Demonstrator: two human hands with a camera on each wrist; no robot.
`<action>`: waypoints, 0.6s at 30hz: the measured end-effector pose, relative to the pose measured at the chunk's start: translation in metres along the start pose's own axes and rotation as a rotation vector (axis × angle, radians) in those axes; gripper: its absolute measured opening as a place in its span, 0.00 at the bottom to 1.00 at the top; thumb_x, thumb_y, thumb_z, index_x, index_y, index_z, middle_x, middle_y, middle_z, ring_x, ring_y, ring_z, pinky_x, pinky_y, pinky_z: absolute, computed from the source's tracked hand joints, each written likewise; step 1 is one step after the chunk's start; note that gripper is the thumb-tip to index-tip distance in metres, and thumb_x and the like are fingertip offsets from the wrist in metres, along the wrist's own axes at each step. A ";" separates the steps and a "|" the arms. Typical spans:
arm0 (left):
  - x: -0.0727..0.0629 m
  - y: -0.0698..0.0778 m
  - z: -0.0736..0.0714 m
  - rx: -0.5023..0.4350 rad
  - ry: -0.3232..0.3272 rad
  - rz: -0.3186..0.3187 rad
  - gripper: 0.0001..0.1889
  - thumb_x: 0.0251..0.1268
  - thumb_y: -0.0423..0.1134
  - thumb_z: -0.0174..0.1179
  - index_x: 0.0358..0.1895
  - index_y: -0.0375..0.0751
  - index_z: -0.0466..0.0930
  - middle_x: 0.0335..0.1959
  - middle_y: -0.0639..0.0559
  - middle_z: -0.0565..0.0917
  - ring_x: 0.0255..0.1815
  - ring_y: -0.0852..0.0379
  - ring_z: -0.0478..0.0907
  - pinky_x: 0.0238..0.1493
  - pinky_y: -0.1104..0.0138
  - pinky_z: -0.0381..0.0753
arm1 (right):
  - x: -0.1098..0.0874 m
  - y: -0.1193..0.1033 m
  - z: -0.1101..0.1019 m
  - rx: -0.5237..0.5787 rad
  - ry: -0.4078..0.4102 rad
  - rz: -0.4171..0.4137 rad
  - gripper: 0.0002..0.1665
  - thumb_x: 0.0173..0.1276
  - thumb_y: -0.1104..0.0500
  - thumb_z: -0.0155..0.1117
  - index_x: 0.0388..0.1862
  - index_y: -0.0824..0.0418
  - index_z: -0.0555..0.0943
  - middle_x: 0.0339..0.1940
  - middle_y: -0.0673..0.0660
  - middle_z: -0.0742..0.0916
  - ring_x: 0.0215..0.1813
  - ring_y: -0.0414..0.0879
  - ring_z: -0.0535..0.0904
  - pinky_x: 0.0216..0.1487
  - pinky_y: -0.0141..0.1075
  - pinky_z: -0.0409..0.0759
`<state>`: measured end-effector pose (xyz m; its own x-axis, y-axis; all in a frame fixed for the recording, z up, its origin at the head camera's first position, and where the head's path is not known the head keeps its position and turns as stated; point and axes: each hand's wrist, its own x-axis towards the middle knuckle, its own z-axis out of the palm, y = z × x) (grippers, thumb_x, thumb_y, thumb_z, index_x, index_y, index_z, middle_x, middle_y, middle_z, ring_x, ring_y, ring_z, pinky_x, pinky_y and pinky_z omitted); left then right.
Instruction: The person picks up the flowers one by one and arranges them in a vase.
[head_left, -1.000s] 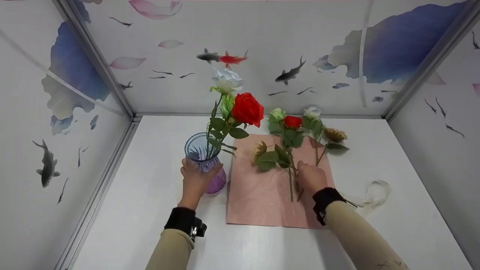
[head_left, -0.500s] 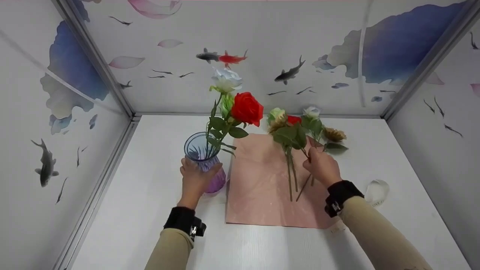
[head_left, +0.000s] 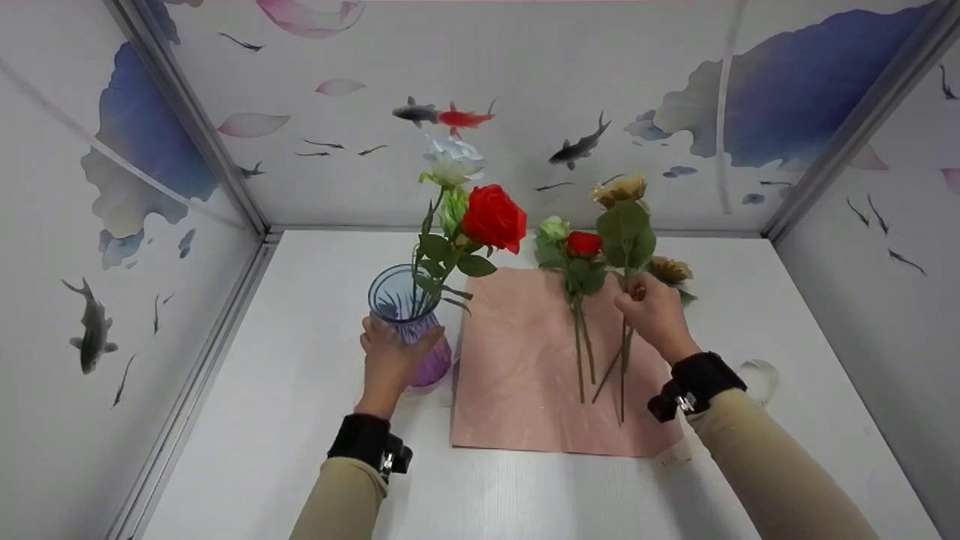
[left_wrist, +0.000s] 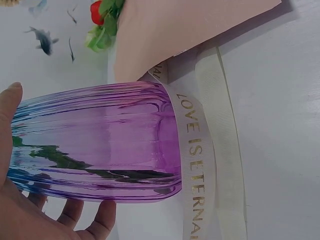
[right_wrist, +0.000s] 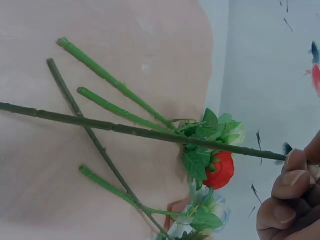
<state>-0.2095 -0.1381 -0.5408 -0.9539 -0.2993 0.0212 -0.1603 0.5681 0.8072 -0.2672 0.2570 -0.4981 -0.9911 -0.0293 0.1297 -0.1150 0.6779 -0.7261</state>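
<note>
My left hand (head_left: 388,364) grips a ribbed glass vase (head_left: 433,367), blue at the rim and purple below, thumb and fingers on either side. In it stand a white flower (head_left: 454,161), a red rose (head_left: 495,217) and a green bud (head_left: 453,211). Over the pink paper, my right hand (head_left: 658,313) pinches the stem of a yellow flower (head_left: 621,192), held upright with its head above the fingers. In the right wrist view this dark stem (right_wrist: 120,129) crosses above other stems. A red flower (head_left: 583,244) and a pale green flower (head_left: 555,228) lie left of that hand.
Pink wrapping paper (head_left: 517,375) lies on the white table (head_left: 300,420). Another yellow flower (head_left: 670,268) is partly behind my right hand; a white flower (right_wrist: 220,207) lies beside it. Lettered ribbon (left_wrist: 192,165) runs by the vase base. Patterned walls enclose the table's back and sides.
My right hand has lifted the yellow flower from the paper and moved right and back, turning it from lying leftward to upright. My left hand and the vase have stayed put.
</note>
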 end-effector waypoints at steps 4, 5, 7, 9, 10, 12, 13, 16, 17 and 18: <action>0.000 0.000 0.000 -0.003 -0.002 0.001 0.62 0.56 0.61 0.72 0.78 0.26 0.41 0.71 0.29 0.54 0.71 0.30 0.58 0.64 0.37 0.71 | 0.000 -0.003 -0.004 0.162 -0.028 0.056 0.06 0.75 0.60 0.51 0.42 0.63 0.69 0.22 0.58 0.78 0.23 0.47 0.72 0.27 0.39 0.72; 0.000 -0.001 0.000 -0.001 -0.004 0.001 0.62 0.56 0.61 0.72 0.78 0.26 0.41 0.71 0.29 0.55 0.71 0.31 0.58 0.64 0.37 0.71 | 0.000 -0.003 -0.005 0.199 -0.035 0.067 0.06 0.75 0.60 0.50 0.42 0.63 0.68 0.21 0.58 0.77 0.22 0.47 0.72 0.26 0.39 0.72; 0.000 0.000 0.000 -0.001 -0.010 -0.005 0.62 0.57 0.62 0.71 0.78 0.27 0.41 0.71 0.30 0.54 0.71 0.31 0.58 0.65 0.37 0.71 | -0.001 -0.005 -0.006 0.271 -0.039 0.089 0.06 0.76 0.60 0.50 0.43 0.63 0.68 0.19 0.58 0.77 0.21 0.48 0.71 0.26 0.39 0.72; 0.000 0.000 0.000 0.004 -0.012 -0.008 0.62 0.57 0.62 0.71 0.78 0.27 0.41 0.72 0.30 0.55 0.71 0.32 0.58 0.65 0.38 0.71 | -0.001 -0.006 -0.006 0.342 -0.037 0.105 0.06 0.76 0.60 0.50 0.43 0.62 0.68 0.20 0.57 0.78 0.21 0.48 0.71 0.26 0.39 0.72; 0.000 0.000 0.000 0.005 -0.012 -0.011 0.62 0.57 0.62 0.71 0.78 0.27 0.41 0.72 0.30 0.55 0.71 0.32 0.58 0.65 0.37 0.71 | -0.001 -0.007 -0.005 0.376 -0.035 0.112 0.05 0.76 0.60 0.50 0.43 0.62 0.68 0.20 0.56 0.79 0.22 0.47 0.71 0.26 0.39 0.72; 0.000 0.001 0.000 0.004 -0.015 -0.016 0.62 0.57 0.62 0.71 0.78 0.27 0.40 0.72 0.30 0.55 0.72 0.32 0.58 0.65 0.37 0.71 | 0.000 -0.008 -0.005 0.441 -0.038 0.119 0.06 0.77 0.59 0.50 0.44 0.62 0.68 0.21 0.56 0.81 0.22 0.47 0.72 0.27 0.40 0.73; 0.000 0.001 0.000 0.003 -0.016 -0.018 0.62 0.57 0.62 0.71 0.78 0.27 0.40 0.72 0.30 0.54 0.72 0.32 0.58 0.65 0.37 0.71 | 0.001 -0.009 -0.005 0.473 -0.041 0.119 0.07 0.77 0.59 0.50 0.45 0.63 0.69 0.22 0.56 0.81 0.23 0.47 0.73 0.27 0.39 0.74; 0.000 0.002 0.000 0.000 -0.016 -0.020 0.63 0.57 0.62 0.71 0.78 0.27 0.40 0.72 0.30 0.54 0.71 0.32 0.59 0.64 0.37 0.72 | 0.001 -0.011 -0.005 0.548 -0.044 0.105 0.09 0.79 0.58 0.51 0.45 0.65 0.68 0.24 0.57 0.83 0.23 0.47 0.77 0.28 0.39 0.78; 0.000 0.002 0.000 -0.002 -0.014 -0.020 0.63 0.57 0.62 0.71 0.78 0.27 0.40 0.72 0.30 0.54 0.71 0.32 0.59 0.64 0.36 0.72 | 0.001 -0.012 -0.005 0.574 -0.047 0.097 0.10 0.80 0.57 0.52 0.45 0.65 0.68 0.24 0.57 0.83 0.23 0.47 0.78 0.29 0.38 0.79; -0.001 0.001 0.000 -0.003 -0.012 -0.019 0.63 0.56 0.62 0.71 0.78 0.27 0.40 0.72 0.30 0.54 0.71 0.32 0.59 0.64 0.37 0.72 | 0.001 -0.013 -0.005 0.599 -0.048 0.090 0.11 0.80 0.57 0.52 0.45 0.65 0.68 0.25 0.57 0.84 0.23 0.46 0.79 0.28 0.37 0.79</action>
<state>-0.2093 -0.1371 -0.5397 -0.9536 -0.3012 -0.0011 -0.1779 0.5602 0.8090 -0.2668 0.2519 -0.4856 -0.9990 -0.0336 0.0302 -0.0348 0.1482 -0.9883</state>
